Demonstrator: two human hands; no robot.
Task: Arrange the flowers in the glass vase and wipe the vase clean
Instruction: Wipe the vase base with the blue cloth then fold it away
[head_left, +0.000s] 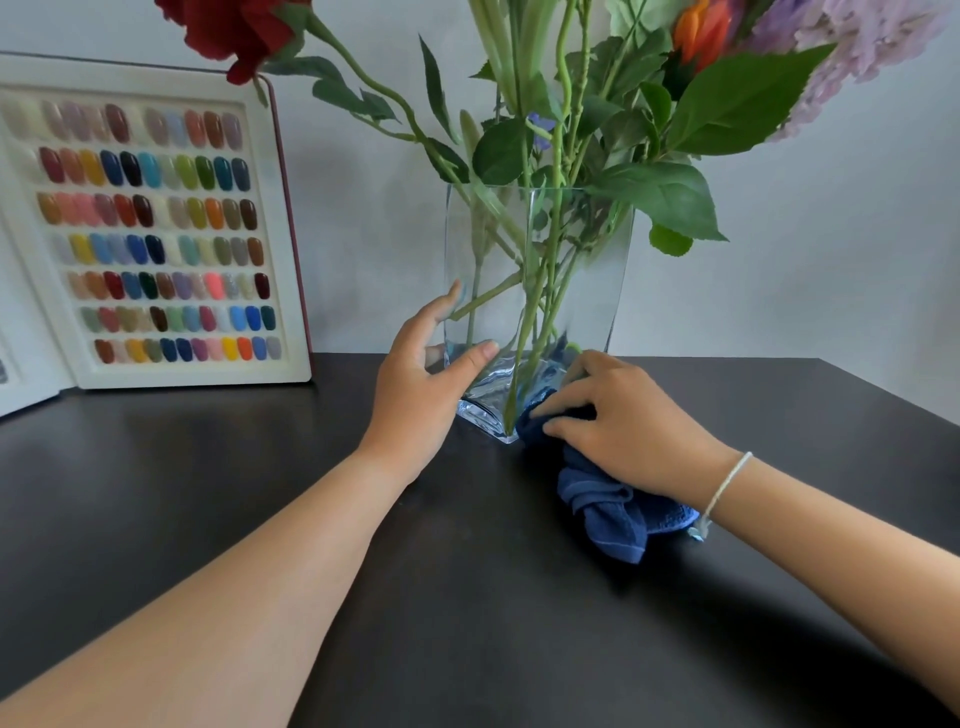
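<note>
Vase stands between hands: left steadying, right pressing cloth.

Both bare forearms reach in from the bottom of the frame toward its centre. The left hand sits just left of centre, palm turned rightward, fingers spread and mostly straight, thumb extended, pressed flat against the lower left side of the clear square glass vase. The right hand lies right of centre, knuckles up, fingers curled down over a bunched dark blue cloth at the vase's base. A thin white string bracelet circles the right wrist.
</note>
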